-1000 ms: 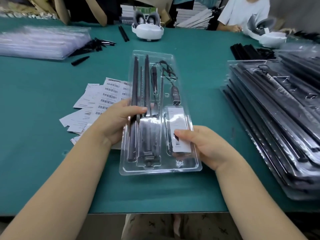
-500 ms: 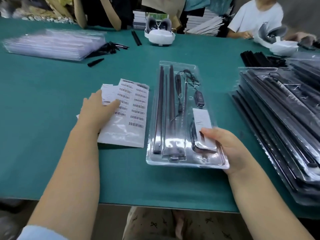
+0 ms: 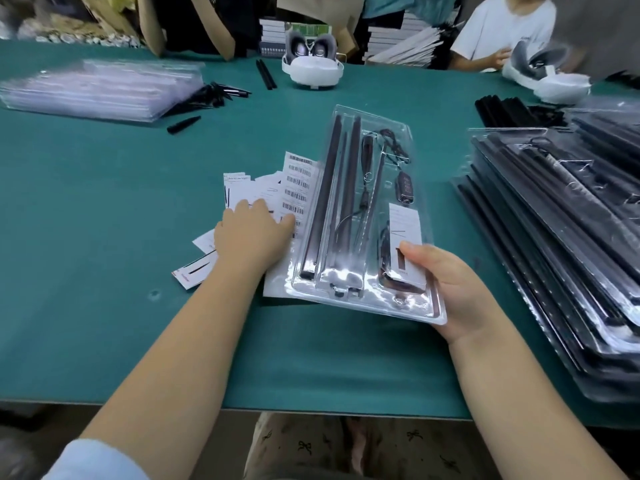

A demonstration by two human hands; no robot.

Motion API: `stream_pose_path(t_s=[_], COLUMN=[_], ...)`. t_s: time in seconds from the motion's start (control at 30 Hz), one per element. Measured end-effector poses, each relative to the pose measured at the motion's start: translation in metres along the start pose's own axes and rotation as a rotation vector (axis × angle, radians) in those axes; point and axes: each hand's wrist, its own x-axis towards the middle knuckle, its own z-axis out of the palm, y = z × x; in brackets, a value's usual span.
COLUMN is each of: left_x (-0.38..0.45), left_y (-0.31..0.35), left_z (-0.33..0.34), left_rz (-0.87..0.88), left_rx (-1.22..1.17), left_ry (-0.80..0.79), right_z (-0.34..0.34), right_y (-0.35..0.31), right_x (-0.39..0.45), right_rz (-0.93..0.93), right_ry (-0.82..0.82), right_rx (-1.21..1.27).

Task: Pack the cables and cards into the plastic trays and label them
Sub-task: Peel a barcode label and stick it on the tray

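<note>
A clear plastic tray [image 3: 372, 306] lies tilted over the green table, packed with long black rods, a cable with a small black module and a white card [image 3: 406, 223]. My right hand [image 3: 446, 289] grips the tray's near right corner, thumb on the card. My left hand [image 3: 251, 233] rests with fingers flat on a sheet of barcode labels [image 3: 298, 183] just left of the tray. Loose white cards [image 3: 197, 270] lie fanned out under and around that hand.
A tall stack of packed trays [image 3: 568, 244] fills the right side. Empty clear trays [image 3: 97, 90] are piled at the far left with loose black parts [image 3: 183, 124] beside them. Two white headsets [image 3: 313, 65] sit at the back, and a person in a white shirt [image 3: 502, 26] sits far right.
My left hand left the tray and moved onto the barcode sheet and cards. My right hand has kept hold of the tray, whose left edge now overlaps the label sheet.
</note>
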Motion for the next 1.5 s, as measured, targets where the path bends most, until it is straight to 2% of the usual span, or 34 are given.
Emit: stream_pose_path(t_s=[0.13, 0.23, 0.27, 0.33, 0.37, 0.4, 0.47, 0.53, 0.63, 0.73, 0.8, 1.0, 1.27, 1.5], left_x=[-0.004, -0.008, -0.01, -0.018, -0.023, -0.027, -0.03, -0.029, -0.025, -0.02, -0.017, -0.01, -0.01, -0.012], left_y=[0.003, 0.0, -0.001, -0.007, -0.013, -0.021, -0.038, -0.054, -0.078, -0.108, -0.13, -0.175, -0.189, -0.171], left_z=[-0.008, -0.029, -0.04, -0.062, -0.071, -0.076, -0.08, -0.08, -0.082, -0.09, -0.096, -0.106, -0.093, -0.093], left_rz=[-0.06, -0.005, 0.015, -0.015, -0.036, -0.023, 0.016, -0.003, -0.084, -0.137, -0.164, -0.263, -0.298, -0.236], left_rx=[0.047, -0.281, -0.427, -0.732, -0.827, -0.855, -0.764, -0.655, -0.661, -0.702, -0.723, -0.737, -0.639, -0.142], left_ry=[0.005, 0.155, 0.112, -0.186, -0.316, -0.367, -0.306, -0.152, 0.009, 0.047, 0.023, 0.077, 0.006, -0.029], right_z=[0.0, 0.002, 0.005, 0.015, 0.021, 0.029, 0.048, 0.076, 0.122, 0.159, 0.175, 0.204, 0.203, 0.194], right_y=[0.001, 0.002, 0.002, 0.003, 0.004, 0.004, 0.004, 0.006, 0.017, 0.032, 0.041, 0.064, 0.081, 0.081], right_x=[0.0, 0.001, 0.001, 0.003, 0.004, 0.005, 0.01, 0.015, 0.025, 0.036, 0.042, 0.048, 0.045, 0.038], right_rz=[-0.008, -0.018, -0.023, -0.022, -0.016, -0.01, -0.002, 0.006, -0.075, -0.195, -0.198, -0.084, -0.109, -0.184], right_ry=[-0.005, 0.002, 0.002, -0.001, -0.009, -0.019, -0.034, -0.034, 0.001, 0.055, 0.048, -0.188, -0.162, -0.111], right_rx=[-0.017, -0.11, -0.139, -0.172, -0.19, -0.232, -0.394, -0.523, -0.72, -1.034, -1.149, -1.052, -1.073, -1.338])
